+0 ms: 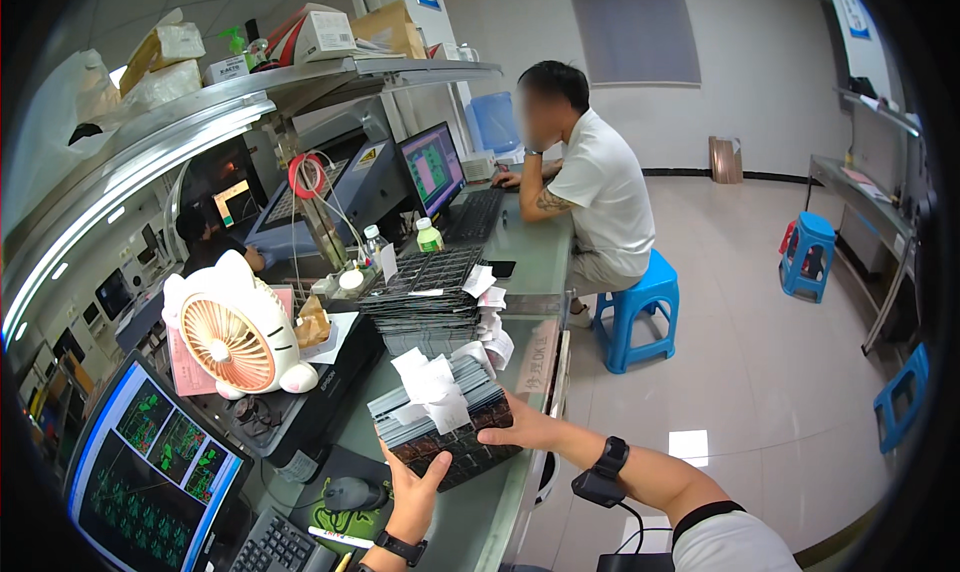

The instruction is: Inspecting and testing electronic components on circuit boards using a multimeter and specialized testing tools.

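A thick stack of dark circuit boards (pixel 468 450) is tilted between my two hands, with white paper slips (pixel 436 392) sticking out over its top edges. My left hand (pixel 414 494) grips its near left corner, thumb on the front face. My right hand (pixel 522 425) grips its right side, thumb also on the front. The fingers behind the stack are hidden. Just beyond stands a second, larger pile of dark boards (pixel 418 307), with more white slips hanging from its right side.
A cat-shaped fan (pixel 232 330), a monitor (pixel 150 472), a keyboard (pixel 275 544) and a mouse (pixel 352 494) are on my left. A person (pixel 605 182) in a white shirt sits on a blue stool (pixel 638 317) farther along the bench. An overhead shelf (pixel 330 75) holds boxes.
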The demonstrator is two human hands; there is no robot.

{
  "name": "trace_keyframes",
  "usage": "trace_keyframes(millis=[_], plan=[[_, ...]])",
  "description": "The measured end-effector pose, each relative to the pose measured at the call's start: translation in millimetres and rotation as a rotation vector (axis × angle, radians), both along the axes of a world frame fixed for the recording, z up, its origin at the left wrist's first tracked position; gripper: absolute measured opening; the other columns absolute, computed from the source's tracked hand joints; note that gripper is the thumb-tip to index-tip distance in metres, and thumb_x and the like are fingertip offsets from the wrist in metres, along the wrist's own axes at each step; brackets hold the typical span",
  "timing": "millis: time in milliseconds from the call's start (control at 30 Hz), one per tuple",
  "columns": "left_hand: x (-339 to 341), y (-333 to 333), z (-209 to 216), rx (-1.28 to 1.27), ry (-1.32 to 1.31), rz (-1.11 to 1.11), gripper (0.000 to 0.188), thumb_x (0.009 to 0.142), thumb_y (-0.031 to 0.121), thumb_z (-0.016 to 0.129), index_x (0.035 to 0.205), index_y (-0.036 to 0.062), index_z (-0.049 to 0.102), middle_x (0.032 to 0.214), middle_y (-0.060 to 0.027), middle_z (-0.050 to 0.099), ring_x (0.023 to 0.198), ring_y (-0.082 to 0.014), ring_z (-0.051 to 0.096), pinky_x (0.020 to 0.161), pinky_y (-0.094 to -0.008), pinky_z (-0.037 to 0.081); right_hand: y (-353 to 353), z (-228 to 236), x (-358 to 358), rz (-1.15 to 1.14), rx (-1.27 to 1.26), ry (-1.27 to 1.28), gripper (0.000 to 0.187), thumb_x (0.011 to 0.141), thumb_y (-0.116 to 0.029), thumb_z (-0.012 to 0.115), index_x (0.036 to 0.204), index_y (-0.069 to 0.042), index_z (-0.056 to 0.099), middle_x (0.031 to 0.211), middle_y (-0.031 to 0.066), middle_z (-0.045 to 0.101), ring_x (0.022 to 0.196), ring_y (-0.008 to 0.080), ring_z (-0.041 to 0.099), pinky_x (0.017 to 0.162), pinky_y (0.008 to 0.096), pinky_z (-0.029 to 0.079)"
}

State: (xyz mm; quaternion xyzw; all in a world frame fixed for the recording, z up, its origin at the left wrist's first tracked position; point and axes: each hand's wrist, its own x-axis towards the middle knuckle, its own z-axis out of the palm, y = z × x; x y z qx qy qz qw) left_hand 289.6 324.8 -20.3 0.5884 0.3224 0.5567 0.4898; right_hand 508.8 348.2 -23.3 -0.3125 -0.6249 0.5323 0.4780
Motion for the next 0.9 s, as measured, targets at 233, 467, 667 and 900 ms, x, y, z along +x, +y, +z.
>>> trace_keyframes(millis=[233, 467, 667, 900], plan=[[3, -6, 11, -0.060, -0.049, -0.024, 0.073, 0.083, 0.008, 0.067, 0.142, 0.0044, 0.023, 0.134, -0.0115, 0.043, 0.123, -0.0224, 0.043, 0.107, -0.0367, 0.031, 4, -7, 6, 0.071, -0.002, -0.049, 0.111, 0.078, -0.043, 0.077, 0.151, -0.005, 0.002, 0.149, 0.0145, 0.029, 0.136, 0.0235, 0.029, 0.112, 0.0361, 0.024], [4, 5, 10, -0.039, -0.061, -0.025, 0.069, 0.085, 0.009, 0.064, 0.141, 0.0037, 0.025, 0.135, -0.0110, 0.043, 0.123, -0.0215, 0.043, 0.107, -0.0362, 0.031, 7, 6, 9, 0.157, -0.059, 0.000, 0.116, 0.076, -0.042, 0.079, 0.150, -0.003, -0.001, 0.151, 0.0157, 0.026, 0.139, 0.0246, 0.025, 0.114, 0.0376, 0.020], [-3, -4, 22, -0.044, 0.017, -0.007, 0.098, 0.082, 0.012, 0.069, 0.151, 0.0057, -0.001, 0.139, -0.0150, 0.037, 0.125, -0.0228, 0.041, 0.106, -0.0347, 0.032, -1, 9, 12, 0.120, -0.029, -0.069, 0.117, 0.076, -0.044, 0.078, 0.150, 0.001, -0.001, 0.152, 0.0177, 0.023, 0.140, 0.0246, 0.024, 0.114, 0.0354, 0.019], [2, -7, 43, 0.046, 0.015, 0.021, 0.098, 0.083, 0.010, 0.069, 0.151, 0.0057, -0.001, 0.138, -0.0158, 0.038, 0.125, -0.0230, 0.042, 0.106, -0.0347, 0.033, 10, -11, 14, 0.058, -0.001, -0.093, 0.117, 0.077, -0.044, 0.077, 0.149, 0.004, -0.002, 0.151, 0.0201, 0.025, 0.140, 0.0253, 0.024, 0.114, 0.0346, 0.020]])
